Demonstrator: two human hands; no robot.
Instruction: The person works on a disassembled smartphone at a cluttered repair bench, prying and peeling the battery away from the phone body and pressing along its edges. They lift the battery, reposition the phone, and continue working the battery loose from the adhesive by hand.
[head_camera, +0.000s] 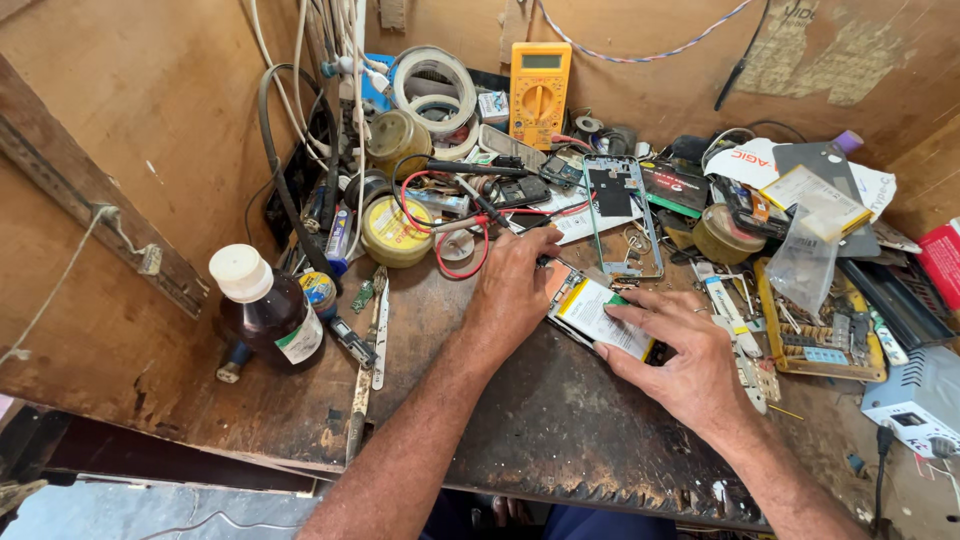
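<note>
At a cluttered wooden worktop (560, 430), a person bends both bare hands over an opened phone (600, 318) that lies face down near the middle, its pale battery label turned up. The phone's long axis runs on a slant, from upper left, away from the person, down to lower right. The right hand (672, 355) rests palm down over the lower right end, fingers spread flat and pressing on the battery, not closed around anything. The left hand (515, 290) sits at the upper left end, touching the phone's corner, its fingers curled about what looks like a thin dark tool or probe; the grip is partly hidden by the knuckles. Both hands touch the phone, which lies between them, the right covering more of it.

Just beyond the left hand, red and black test leads (462, 235) loop back toward a yellow multimeter (540, 92) propped against the rear wall. A bare phone frame (622, 215) lies just behind the opened phone. Round tins (395, 232) and a roll of tape (433, 85) crowd the rear left, and a brown bottle with a white cap (265, 308) stands well apart at the left edge. A tray of small parts (820, 335) sits to the right, near a clear plastic bag (803, 262).
</note>
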